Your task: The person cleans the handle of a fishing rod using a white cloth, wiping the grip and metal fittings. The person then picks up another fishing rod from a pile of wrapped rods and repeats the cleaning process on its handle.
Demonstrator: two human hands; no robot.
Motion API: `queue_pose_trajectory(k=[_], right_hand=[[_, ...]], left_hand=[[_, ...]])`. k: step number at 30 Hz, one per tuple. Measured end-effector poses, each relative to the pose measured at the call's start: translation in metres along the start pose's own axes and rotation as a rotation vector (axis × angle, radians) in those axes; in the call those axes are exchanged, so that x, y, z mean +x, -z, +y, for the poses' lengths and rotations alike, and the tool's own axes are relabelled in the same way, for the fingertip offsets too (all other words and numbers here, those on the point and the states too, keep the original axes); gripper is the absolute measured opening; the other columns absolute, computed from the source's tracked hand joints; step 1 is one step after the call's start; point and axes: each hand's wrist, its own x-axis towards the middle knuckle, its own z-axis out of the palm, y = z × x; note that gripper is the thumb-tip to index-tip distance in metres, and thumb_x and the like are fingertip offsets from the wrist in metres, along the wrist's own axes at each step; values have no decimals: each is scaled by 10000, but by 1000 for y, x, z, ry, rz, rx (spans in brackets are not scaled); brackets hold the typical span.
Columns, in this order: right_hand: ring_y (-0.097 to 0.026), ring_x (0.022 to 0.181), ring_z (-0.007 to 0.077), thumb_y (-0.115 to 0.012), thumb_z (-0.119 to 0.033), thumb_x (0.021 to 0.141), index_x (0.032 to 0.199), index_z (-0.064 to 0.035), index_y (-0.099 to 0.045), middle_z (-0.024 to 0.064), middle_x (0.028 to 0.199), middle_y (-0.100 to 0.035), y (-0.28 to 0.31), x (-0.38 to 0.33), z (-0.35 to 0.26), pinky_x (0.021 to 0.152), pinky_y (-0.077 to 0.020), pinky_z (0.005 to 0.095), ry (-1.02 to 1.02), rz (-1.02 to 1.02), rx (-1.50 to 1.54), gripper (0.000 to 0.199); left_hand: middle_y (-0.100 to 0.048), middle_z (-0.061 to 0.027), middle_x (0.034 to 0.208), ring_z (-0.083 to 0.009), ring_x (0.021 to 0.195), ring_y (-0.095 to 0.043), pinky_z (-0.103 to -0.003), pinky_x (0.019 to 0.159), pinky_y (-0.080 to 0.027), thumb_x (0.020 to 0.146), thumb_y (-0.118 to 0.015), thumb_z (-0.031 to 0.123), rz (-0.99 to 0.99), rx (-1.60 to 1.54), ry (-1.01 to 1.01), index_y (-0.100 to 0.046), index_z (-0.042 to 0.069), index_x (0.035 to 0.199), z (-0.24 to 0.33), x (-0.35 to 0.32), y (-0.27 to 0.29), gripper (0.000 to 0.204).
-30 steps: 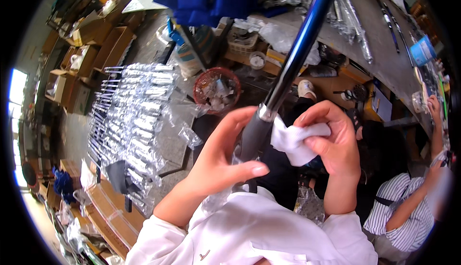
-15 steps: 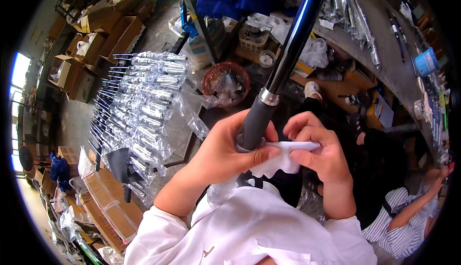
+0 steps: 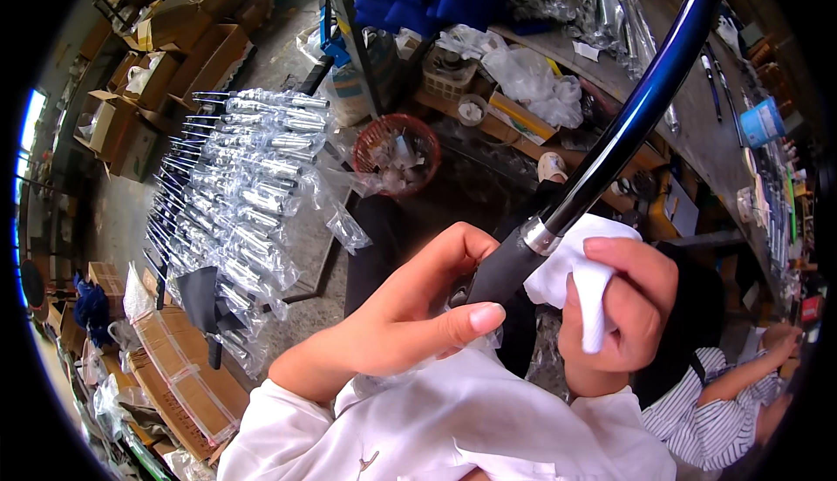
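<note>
A glossy dark-blue rod point(image 3: 632, 123) slants from the upper right down to between my hands. Its lower end has a dark grey grip point(image 3: 506, 265) topped by a silver collar point(image 3: 541, 236). My left hand point(image 3: 397, 307) holds the grip from the left, fingers partly hidden behind it, thumb stretched out in front. In my right hand point(image 3: 632, 311) is a bunched white cloth point(image 3: 595, 302), pinched between curled fingers. The cloth reaches behind the rod near the collar; whether it touches the rod cannot be made out.
Many plastic-wrapped rods point(image 3: 253, 193) lie piled on a stand at left. A red basket point(image 3: 397, 186) holds scraps. Cardboard boxes point(image 3: 187, 376) stand at lower left. A workbench point(image 3: 610, 67) runs along the right, with a blue tub point(image 3: 763, 122). Another person's striped clothing point(image 3: 706, 420) shows at lower right.
The rod has tipped over to the right. My right hand has drawn the cloth away from the grip's lower end, rightward, and my left thumb has come off the cloth.
</note>
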Motion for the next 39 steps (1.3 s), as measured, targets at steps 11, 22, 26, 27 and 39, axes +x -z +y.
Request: queue_pose_trajectory(k=[11, 22, 26, 27, 39], right_hand=[[-505, 565, 143, -718, -48, 723, 900, -18, -633, 168, 1011, -520, -22, -7, -6, 453, -427, 205, 251, 8, -273, 199], [-584, 719, 232, -673, 84, 701, 1024, 32, -599, 202, 1088, -480, -11, -26, -2, 614, -501, 309, 152, 14, 24, 336], [-515, 592, 161, -706, 49, 694, 1001, 22, -634, 193, 1018, -511, -15, -14, -10, 468, -418, 196, 215, -31, -263, 317], [-514, 591, 160, -706, 49, 694, 989, 28, -634, 189, 1018, -512, -15, -13, -11, 465, -420, 194, 214, -37, -269, 304], [-554, 797, 197, -643, 4, 670, 926, 8, -563, 102, 882, -566, -34, -42, 14, 717, -444, 292, -430, 99, 97, 267]], left_hand=[[-410, -89, 936, -138, 795, -436, -251, 660, -399, 778, -677, 54, 241, 712, -484, -427, -29, 1041, -29, -10, 1, 372], [-448, -78, 868, -132, 702, -442, -254, 608, -382, 797, -669, 70, -12, 20, -233, -427, -21, 964, -18, -9, -4, 308], [-451, -100, 861, -146, 685, -443, -290, 578, -393, 758, -699, 51, 211, 646, -519, -442, -27, 926, -28, -9, -2, 318], [-450, -106, 859, -149, 691, -441, -292, 581, -392, 752, -703, 50, 245, 793, -591, -444, -31, 921, -31, -8, 0, 320], [-537, -52, 842, -73, 643, -507, -197, 521, -411, 866, -596, 136, -76, -111, -128, -449, 3, 1056, -16, -6, 7, 275]])
